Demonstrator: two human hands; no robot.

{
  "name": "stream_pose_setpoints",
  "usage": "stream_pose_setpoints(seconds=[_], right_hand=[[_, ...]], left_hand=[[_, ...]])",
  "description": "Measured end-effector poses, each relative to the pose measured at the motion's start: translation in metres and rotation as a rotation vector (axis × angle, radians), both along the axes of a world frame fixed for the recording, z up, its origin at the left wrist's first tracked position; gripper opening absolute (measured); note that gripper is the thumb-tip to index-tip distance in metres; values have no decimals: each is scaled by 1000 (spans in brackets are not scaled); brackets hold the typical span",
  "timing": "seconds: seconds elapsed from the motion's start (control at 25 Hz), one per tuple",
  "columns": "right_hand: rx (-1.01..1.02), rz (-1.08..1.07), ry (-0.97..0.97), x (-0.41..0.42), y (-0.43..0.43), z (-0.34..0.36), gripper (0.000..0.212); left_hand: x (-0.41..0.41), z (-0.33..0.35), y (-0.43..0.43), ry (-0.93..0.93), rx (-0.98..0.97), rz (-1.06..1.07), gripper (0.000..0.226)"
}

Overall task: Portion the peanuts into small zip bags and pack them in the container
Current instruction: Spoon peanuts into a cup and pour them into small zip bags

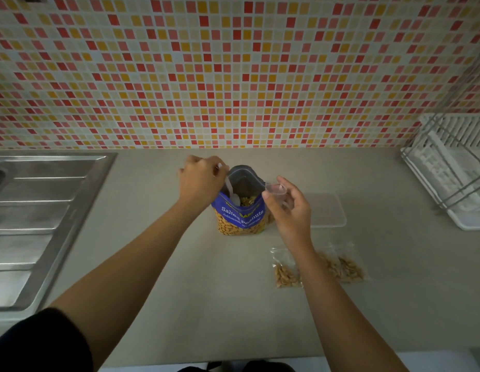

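Left hand (200, 181) curls round the handle of a white spoon (229, 189) dipped into the open mouth of the blue salted peanuts bag (241, 218), which stands upright on the surface (180, 291). Right hand (290, 210) pinches an empty small zip bag (276, 190) just beside that mouth. Behind it lies the clear container (327, 213); nearer the person lie filled zip bags (286, 272), flat beside the right forearm.

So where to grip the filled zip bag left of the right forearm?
Pinch the zip bag by its empty top strip, from above at the far end: it lies flat on the counter, peanuts pooled at the near end.
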State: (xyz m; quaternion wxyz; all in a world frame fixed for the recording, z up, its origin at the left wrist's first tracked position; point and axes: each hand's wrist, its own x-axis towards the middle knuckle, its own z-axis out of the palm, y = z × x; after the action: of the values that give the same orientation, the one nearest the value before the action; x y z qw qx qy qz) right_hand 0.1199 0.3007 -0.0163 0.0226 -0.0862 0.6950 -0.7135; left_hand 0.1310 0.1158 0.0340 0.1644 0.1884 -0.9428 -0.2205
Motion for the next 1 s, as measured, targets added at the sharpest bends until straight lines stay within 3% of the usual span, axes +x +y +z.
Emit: stream_pose_setpoints(seconds=[0.08, 0.2, 0.36, 0.48, 0.72, 1.0], right_hand=[[37, 33, 27, 1, -2, -2, 45], [71, 58, 52, -1, -4, -4, 45], [98, 78, 63, -4, -2, -5, 45], [118, 74, 77, -5, -1, -6, 45], [228, 8, 255, -5, 1, 2, 51], [367, -41, 384, -9, -1, 10, 55]], left_hand=[[-3, -9, 11, -169, -107, -71, 28], [-8, -13, 21, -308, -7, -67, 25], [-9, -10, 14, -183, 409, 15, 25], [-3, -5, 7, -78, 606, 30, 21], [2, 2, -11, 64, 814, 176, 27], [6, 3, -32, 48, 958, 328, 29]])
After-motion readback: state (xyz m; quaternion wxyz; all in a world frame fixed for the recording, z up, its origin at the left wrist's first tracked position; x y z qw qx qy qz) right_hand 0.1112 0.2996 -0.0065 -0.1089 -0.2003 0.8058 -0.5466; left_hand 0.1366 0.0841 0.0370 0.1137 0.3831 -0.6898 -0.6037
